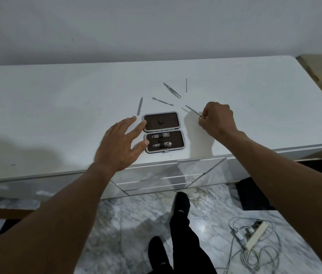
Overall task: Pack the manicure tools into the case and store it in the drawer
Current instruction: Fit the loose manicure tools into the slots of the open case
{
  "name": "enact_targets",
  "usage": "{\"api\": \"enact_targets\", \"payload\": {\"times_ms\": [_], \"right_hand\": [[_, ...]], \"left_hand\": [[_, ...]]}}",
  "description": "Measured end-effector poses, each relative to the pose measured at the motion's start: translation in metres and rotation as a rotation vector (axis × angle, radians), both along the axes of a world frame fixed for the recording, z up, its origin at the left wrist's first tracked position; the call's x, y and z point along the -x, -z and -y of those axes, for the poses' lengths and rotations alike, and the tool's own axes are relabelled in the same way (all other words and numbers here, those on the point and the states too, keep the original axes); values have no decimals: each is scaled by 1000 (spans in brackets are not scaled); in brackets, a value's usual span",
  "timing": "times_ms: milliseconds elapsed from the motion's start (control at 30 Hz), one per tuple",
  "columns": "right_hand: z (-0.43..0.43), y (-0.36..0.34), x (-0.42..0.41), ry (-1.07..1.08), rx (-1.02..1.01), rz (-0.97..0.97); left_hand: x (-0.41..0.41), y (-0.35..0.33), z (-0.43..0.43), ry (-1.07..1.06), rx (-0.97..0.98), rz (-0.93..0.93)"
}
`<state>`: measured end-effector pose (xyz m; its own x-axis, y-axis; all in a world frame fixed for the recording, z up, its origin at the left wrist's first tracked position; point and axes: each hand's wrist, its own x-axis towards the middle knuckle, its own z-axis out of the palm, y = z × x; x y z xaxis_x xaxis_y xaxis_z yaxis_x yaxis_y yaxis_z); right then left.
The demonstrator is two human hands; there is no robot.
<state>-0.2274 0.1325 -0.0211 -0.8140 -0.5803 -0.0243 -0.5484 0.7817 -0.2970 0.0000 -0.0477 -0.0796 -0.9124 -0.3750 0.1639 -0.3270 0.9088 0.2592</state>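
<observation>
Pinching thin pick (192, 110) between right hand (218, 119) fingertips for slotting, spread left hand (121, 143) fingers steadying open case (163, 132).

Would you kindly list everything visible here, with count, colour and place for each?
case: one, grey rim, brown lining, open flat on the dresser near its front edge
nail clippers: two, silver, strapped in the case's near half
loose tools: four, silver, on the dresser behind the case
thin tool: one, silver, pinched in the right hand
dresser: one, white, drawers shut
power strip: one, white, with cables, floor at right
left hand: open, fingertips at the case's left edge
right hand: closed on the thin tool
</observation>
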Motion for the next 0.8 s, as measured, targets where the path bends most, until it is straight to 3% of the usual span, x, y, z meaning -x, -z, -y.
{"api": "enact_targets", "payload": {"times_ms": [467,633,800], "right_hand": [[-6,-8,-2,-1,-69,7],[-4,-10,-5,-73,-154,25],[-8,-26,-17,-240,-32,11]], "left_hand": [[-1,1,1,-5,-4,3],[-1,1,1,-5,-9,7],[0,0,1,-13,-25,24]]}}
